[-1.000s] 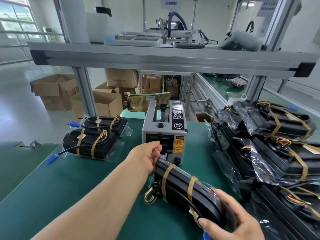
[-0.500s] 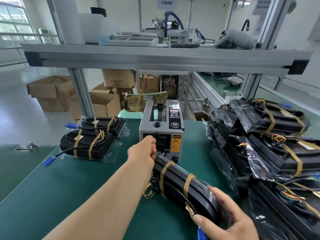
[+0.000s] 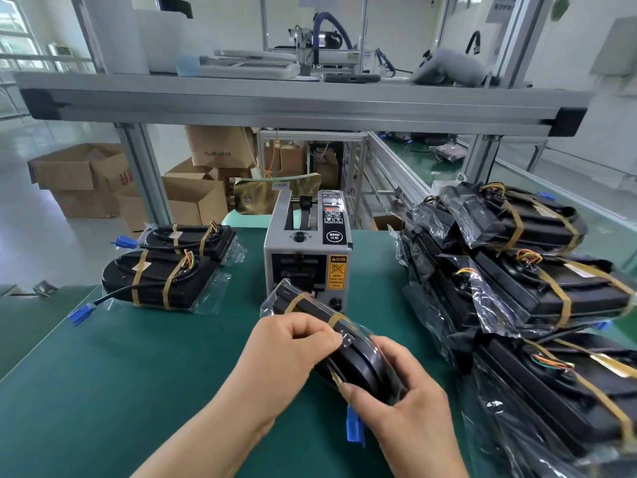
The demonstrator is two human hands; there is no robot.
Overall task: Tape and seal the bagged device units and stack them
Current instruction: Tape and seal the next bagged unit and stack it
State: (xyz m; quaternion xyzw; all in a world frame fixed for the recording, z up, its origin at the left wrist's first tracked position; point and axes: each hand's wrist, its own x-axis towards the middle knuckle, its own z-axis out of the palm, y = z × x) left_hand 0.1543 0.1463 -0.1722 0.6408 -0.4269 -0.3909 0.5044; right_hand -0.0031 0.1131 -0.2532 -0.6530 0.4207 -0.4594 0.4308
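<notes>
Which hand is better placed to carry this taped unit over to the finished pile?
Probably left. The left hand grips the held unit on the side facing the two taped units lying at left; the right hand cradles its near end, farther away.

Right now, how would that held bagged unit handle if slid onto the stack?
The bagged unit looks rigid, probably fairly heavy: both hands grip it. Its glossy bag likely slips on the green mat. The dangling blue connector may snag.
</notes>
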